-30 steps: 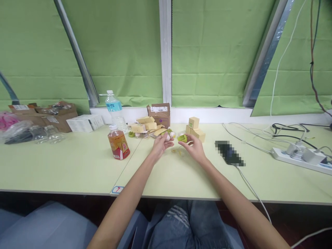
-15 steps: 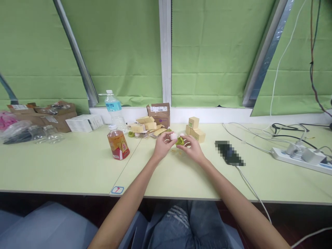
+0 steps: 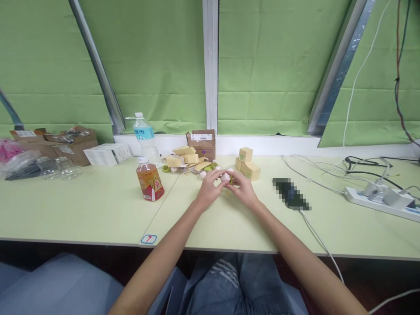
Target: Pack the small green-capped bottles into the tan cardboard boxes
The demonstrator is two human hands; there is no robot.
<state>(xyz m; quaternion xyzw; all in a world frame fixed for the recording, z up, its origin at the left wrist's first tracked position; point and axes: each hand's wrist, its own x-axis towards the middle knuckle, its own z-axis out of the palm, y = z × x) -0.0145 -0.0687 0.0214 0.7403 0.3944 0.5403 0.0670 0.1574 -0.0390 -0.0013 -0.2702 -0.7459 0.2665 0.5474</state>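
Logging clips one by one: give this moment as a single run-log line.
left hand: on pink-white piece | right hand: on green part | hands joined above table | orange bottle left

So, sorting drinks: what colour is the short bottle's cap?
White; the short bottle holds amber liquid, seen in the head view.

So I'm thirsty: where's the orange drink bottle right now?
The orange drink bottle stands on the table, left of the left hand and just in front of the clear water bottle.
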